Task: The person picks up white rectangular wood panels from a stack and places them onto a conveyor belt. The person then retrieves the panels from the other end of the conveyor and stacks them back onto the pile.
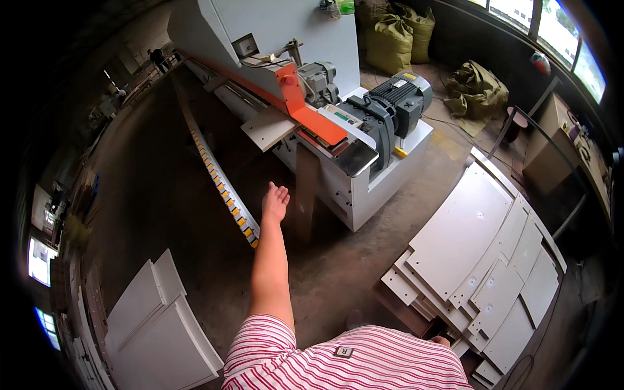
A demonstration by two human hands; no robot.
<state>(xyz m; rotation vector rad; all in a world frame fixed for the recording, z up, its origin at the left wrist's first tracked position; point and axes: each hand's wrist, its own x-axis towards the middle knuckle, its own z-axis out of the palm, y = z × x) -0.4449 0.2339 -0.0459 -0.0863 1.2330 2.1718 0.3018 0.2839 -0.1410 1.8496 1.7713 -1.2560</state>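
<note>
My left hand [276, 203] reaches forward with its fingers stretched out and nothing in it. Just beyond it, a pale board [269, 127] with small holes sticks out from the side of a long light-grey machine [364, 201]. An orange guard [305, 107] with a red knob covers the machine's near end. Left of the hand runs a rail with yellow rollers [224, 194]. Only a bit of my right hand [441, 340] shows past my striped shirt, beside a stack of pale drilled panels [455, 234]; its fingers are too hidden to make out.
More pale panels [153, 325] stand at the lower left. A dark electric motor [400, 101] sits on the machine's end. Yellowish sacks [392, 44] and a crumpled sack [476, 88] lie behind it. At right stand a metal frame and a desk [552, 153]. Far off, a person [156, 60] stands.
</note>
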